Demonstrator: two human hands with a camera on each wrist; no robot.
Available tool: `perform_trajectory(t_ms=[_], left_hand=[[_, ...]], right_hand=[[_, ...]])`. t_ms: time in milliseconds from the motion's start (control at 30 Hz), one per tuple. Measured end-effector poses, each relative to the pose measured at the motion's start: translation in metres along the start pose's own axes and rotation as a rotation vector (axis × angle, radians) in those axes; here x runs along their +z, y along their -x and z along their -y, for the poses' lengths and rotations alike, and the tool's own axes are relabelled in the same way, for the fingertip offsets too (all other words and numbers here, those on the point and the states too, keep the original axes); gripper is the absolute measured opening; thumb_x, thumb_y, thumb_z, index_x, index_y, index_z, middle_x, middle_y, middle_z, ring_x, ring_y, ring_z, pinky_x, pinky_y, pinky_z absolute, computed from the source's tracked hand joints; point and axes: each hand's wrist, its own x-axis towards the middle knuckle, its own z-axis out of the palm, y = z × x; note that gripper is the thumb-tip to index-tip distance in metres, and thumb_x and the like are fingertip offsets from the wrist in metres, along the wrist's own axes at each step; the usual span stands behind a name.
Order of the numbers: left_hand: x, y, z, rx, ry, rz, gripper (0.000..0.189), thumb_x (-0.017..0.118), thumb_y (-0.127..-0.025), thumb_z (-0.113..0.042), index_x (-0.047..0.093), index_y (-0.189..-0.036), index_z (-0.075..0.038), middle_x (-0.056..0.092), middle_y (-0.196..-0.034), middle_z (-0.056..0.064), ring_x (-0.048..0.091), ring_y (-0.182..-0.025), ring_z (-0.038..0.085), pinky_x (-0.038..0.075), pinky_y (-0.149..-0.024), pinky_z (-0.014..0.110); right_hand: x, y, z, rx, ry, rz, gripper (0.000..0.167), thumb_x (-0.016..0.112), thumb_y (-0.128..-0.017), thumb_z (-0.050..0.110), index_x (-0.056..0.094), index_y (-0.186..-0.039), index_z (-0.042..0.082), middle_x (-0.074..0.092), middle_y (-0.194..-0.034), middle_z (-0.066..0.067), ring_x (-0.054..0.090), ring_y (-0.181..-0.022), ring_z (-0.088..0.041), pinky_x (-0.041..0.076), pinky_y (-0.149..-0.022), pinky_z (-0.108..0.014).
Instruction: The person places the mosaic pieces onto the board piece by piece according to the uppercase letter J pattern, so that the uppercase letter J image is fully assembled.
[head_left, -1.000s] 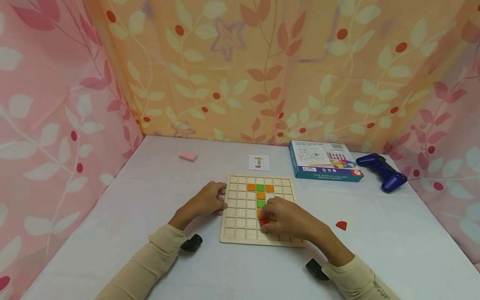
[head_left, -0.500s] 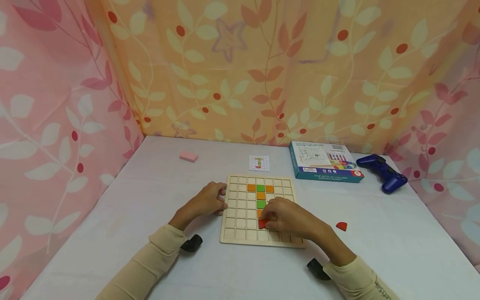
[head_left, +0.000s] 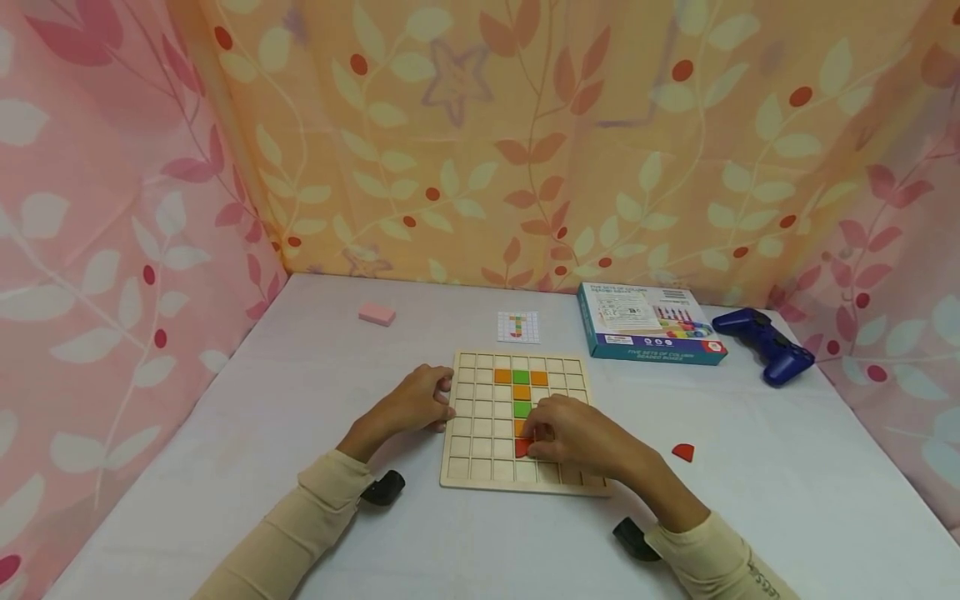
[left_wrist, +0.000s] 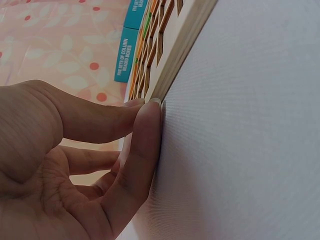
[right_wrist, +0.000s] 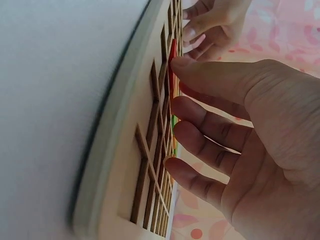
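Observation:
A wooden grid board (head_left: 480, 470) lies flat on the white table. Orange tiles (head_left: 503, 377) and green tiles (head_left: 522, 409) sit in its cells in a T-like line. At the lower end is a red piece (head_left: 521, 449), lying over a cell and partly covered by my right hand (head_left: 581, 433). My right thumb and forefinger hold that red piece; the other fingers are bent over the board in the right wrist view. My left hand (head_left: 412, 402) pinches the board's left edge between thumb and finger, as the left wrist view shows.
A second red piece (head_left: 683, 452), quarter-round, lies right of the board. Behind the board is a small pattern card (head_left: 518, 327). A boxed set (head_left: 652, 323) and a blue game controller (head_left: 763, 345) stand at back right, a pink block (head_left: 377, 313) at back left.
The red piece has shifted slightly left and now lies more level over the cell below the orange tile. My right hand has moved slightly with it; my left hand stays put.

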Motion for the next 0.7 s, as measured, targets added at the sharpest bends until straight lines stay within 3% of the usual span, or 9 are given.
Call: perform_trajectory(t_ms=[167,433,700], left_hand=[[0.0,0.0,0.001,-0.002,0.014,0.005,0.064,0.076,-0.09,0.011,0.049,-0.148,0.008,0.049,-0.12,0.016,0.064,-0.088,0.019,0.065,-0.067,0.029],[0.0,-0.001,0.001,0.0,0.018,0.004,0.062,0.076,-0.091,0.011,0.049,-0.147,0.008,0.048,-0.12,0.016,0.064,-0.088,0.019,0.066,-0.067,0.029],[-0.001,0.0,-0.001,0.0,0.011,0.007,0.06,0.076,-0.091,0.011,0.05,-0.145,0.008,0.048,-0.12,0.018,0.065,-0.086,0.019,0.066,-0.067,0.029]], right_hand=[[-0.006,0.001,-0.004,0.0,-0.037,-0.007,0.015,0.083,-0.093,0.023,0.081,-0.107,0.019,0.067,-0.095,0.013,0.058,-0.096,-0.013,0.059,-0.087,-0.032],[-0.018,0.01,-0.021,0.079,-0.159,-0.013,0.02,0.081,-0.095,0.019,0.077,-0.114,0.014,0.068,-0.099,0.009,0.059,-0.096,-0.016,0.058,-0.084,-0.026],[-0.026,0.035,-0.048,0.144,-0.165,-0.048,0.023,0.083,-0.093,0.022,0.077,-0.114,0.015,0.066,-0.096,0.007,0.058,-0.092,-0.016,0.055,-0.077,-0.023]])
